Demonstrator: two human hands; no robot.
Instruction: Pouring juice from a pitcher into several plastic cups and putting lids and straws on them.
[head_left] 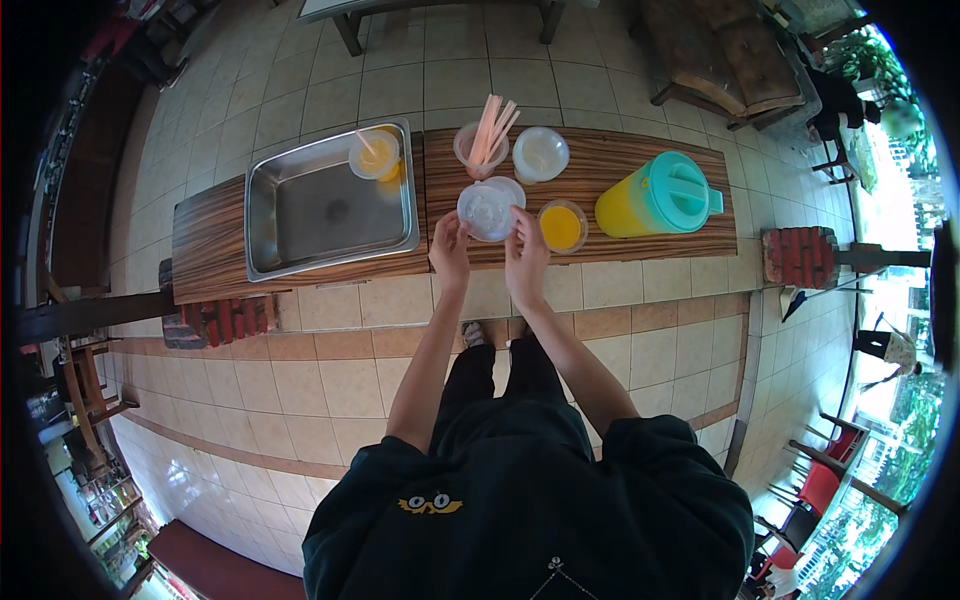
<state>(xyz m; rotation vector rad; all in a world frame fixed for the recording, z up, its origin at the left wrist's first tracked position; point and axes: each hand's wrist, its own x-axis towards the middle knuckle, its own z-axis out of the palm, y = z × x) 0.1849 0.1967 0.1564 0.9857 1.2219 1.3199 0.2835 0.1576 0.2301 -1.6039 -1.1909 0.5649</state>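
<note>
My left hand (449, 252) and my right hand (526, 258) pinch opposite sides of a clear plastic lid (485, 214) above the wooden bench top. Just behind it shows the edge of another clear round piece (512, 190), partly covered. Close to my right hand stands a clear cup of orange drink (561, 229) without a lid. Farther right is a pitcher of yellow-orange drink (628, 208) with a turquoise lid. A container (465, 148) beyond my hands holds several pale pink straws (490, 130). Beside it are clear cups or lids (541, 155), seemingly stacked.
On the bench's left part lies a deep steel tray (335, 215). In its far right corner stands a lidded cup of orange drink (374, 155) with a straw. A brown padded seat (720, 50) and a table (400, 8) stand beyond, on the tiled floor.
</note>
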